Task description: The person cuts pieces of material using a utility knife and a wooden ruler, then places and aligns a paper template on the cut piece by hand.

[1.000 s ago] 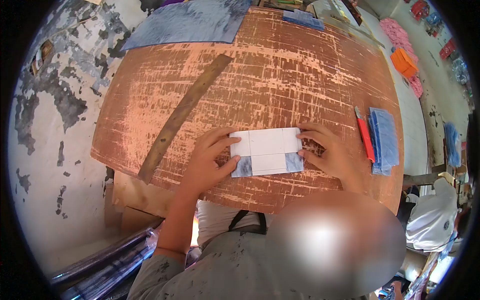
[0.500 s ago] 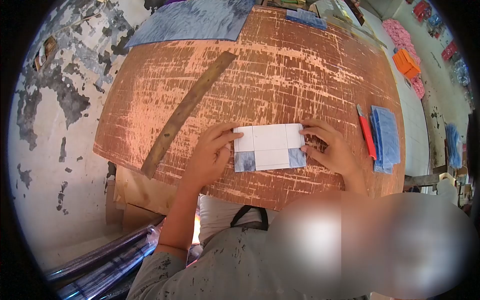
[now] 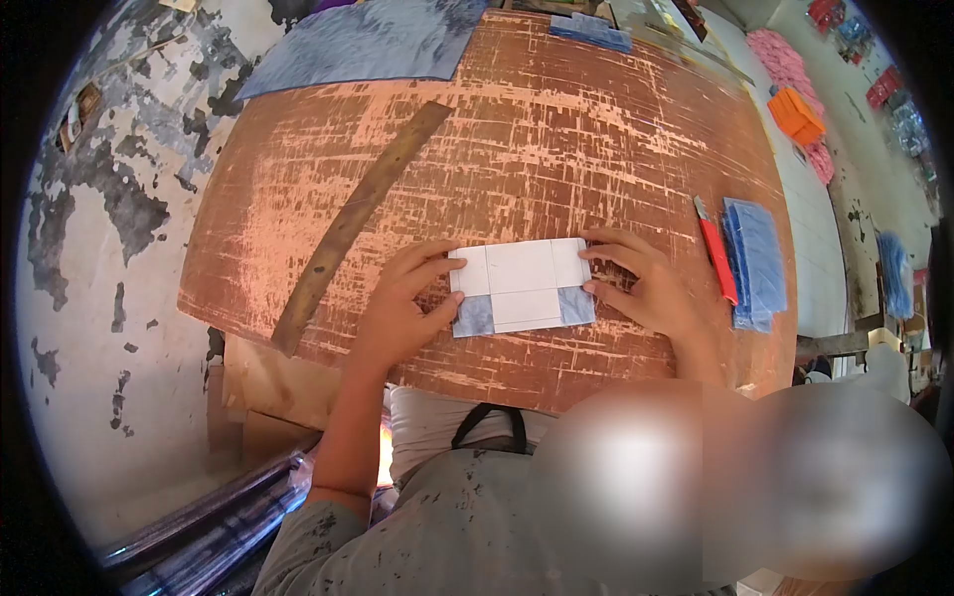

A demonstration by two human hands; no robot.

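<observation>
A small rectangular piece of folded marbled paper (image 3: 526, 267) lies in front of me, its white lined side up. Blue-grey marbled patches show at its two lower corners. My left hand (image 3: 409, 306) grips its left edge, forefinger near the upper corner and thumb lower down. At the opposite edge, my right hand (image 3: 641, 283) holds it the same way, fingers above and thumb below. Right of that hand lies a red-handled cutter knife (image 3: 715, 250) with its blade pointing away, alongside a stack of blue marbled pieces (image 3: 755, 266).
A long worn wooden strip (image 3: 360, 228) lies slantwise on the scratched brown table (image 3: 556, 149). A large blue-grey marbled sheet (image 3: 363, 45) covers the far left corner. More blue pieces (image 3: 590, 32) sit at the far edge. An orange object (image 3: 795, 115) is beyond the table's right side.
The view has shifted slightly, so most things appear a little further left. My left thumb has come onto the paper's left edge. Both hands stay at its sides.
</observation>
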